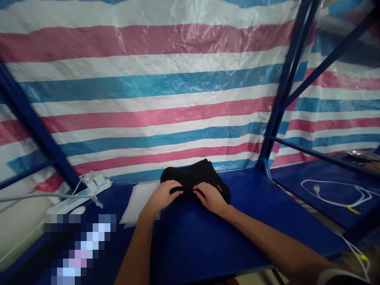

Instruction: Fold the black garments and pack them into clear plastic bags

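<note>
A black folded cloth item [190,174], perhaps a garment, lies near the back edge of the blue surface. Small orange-red lettering shows on its right part. My left hand [164,194] has thumb and fingers closed on its near edge, left of the middle. On the same edge, a little to the right, my right hand [210,196] also pinches the cloth. A short gap separates the two hands. White papers [138,202] or a clear sleeve lie beside and partly under my left forearm. The cloth's underside is hidden.
The blue tabletop [190,245] runs toward me. To the left are a white power strip [77,198] with plugs and a white mouse-like object [78,210]. Striped sheeting [160,87] hangs behind. A blue post [277,107] stands right; beyond it lies a white cable [335,202].
</note>
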